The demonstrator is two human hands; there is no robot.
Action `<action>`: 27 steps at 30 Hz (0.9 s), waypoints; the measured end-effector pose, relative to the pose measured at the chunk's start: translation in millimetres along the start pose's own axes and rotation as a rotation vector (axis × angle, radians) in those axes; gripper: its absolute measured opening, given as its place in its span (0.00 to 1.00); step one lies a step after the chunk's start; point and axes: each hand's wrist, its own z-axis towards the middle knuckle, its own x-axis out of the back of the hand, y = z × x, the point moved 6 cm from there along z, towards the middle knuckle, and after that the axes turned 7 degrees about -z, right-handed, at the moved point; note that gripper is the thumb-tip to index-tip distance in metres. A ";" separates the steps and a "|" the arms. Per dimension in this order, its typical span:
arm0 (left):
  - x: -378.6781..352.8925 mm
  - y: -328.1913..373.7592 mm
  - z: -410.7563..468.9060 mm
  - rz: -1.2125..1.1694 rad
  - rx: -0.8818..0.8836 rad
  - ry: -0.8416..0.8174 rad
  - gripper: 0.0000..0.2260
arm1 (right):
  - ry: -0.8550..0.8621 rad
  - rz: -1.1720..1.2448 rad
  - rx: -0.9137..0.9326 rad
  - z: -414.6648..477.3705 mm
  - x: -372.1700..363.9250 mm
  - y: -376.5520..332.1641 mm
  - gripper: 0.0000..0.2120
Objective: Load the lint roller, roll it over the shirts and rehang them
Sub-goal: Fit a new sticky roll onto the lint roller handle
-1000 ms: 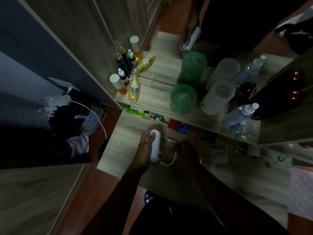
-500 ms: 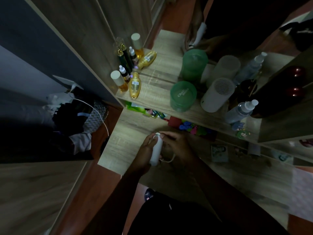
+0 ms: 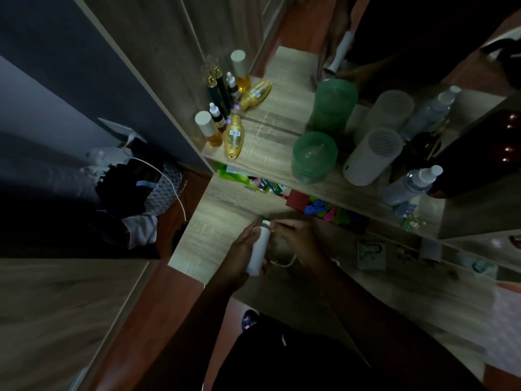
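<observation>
A second earlier the right hand (image 3: 300,241) had sat low beside the lint roller (image 3: 258,249), near its cream loop (image 3: 287,263). It had since come up, and its fingertips (image 3: 282,223) pinched the roller's top end. The white cylinder leaned a little further, its top tipped toward the shelf (image 3: 270,142). The left hand (image 3: 239,249) had kept its place. Its fingers curled round the cylinder's body from the left and held it just above the wooden surface (image 3: 208,221), near the front edge. Both forearms reached in from below and converged on the roller.
</observation>
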 end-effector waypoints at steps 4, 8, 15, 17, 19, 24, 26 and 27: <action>12.8 -1.4 2.6 -0.019 0.026 0.108 0.20 | 0.072 -0.291 0.100 7.8 -6.2 -3.7 0.08; 21.8 1.6 1.7 -0.105 0.062 0.162 0.15 | 0.089 -0.570 0.195 19.2 -17.5 -5.1 0.09; 34.9 7.3 -4.5 -0.286 0.107 0.246 0.21 | 0.114 -0.827 0.180 40.7 -33.3 15.9 0.13; 34.1 11.7 -6.6 -0.303 0.093 0.220 0.23 | 0.089 -0.971 0.172 44.0 -36.6 27.3 0.16; 33.4 16.9 -8.1 -0.341 0.071 0.193 0.22 | 0.197 -0.964 0.270 38.2 -36.7 19.2 0.15; 29.4 32.0 -11.7 -0.346 -0.078 0.176 0.19 | 0.266 -0.475 0.243 -1.0 -16.7 -6.4 0.11; 29.3 40.0 -11.0 -0.326 -0.143 0.180 0.19 | 0.188 -0.270 0.034 -11.2 -39.0 3.3 0.09; 29.2 44.7 -10.4 -0.315 -0.178 0.183 0.20 | -0.136 -0.084 -0.130 -40.5 -50.7 3.6 0.10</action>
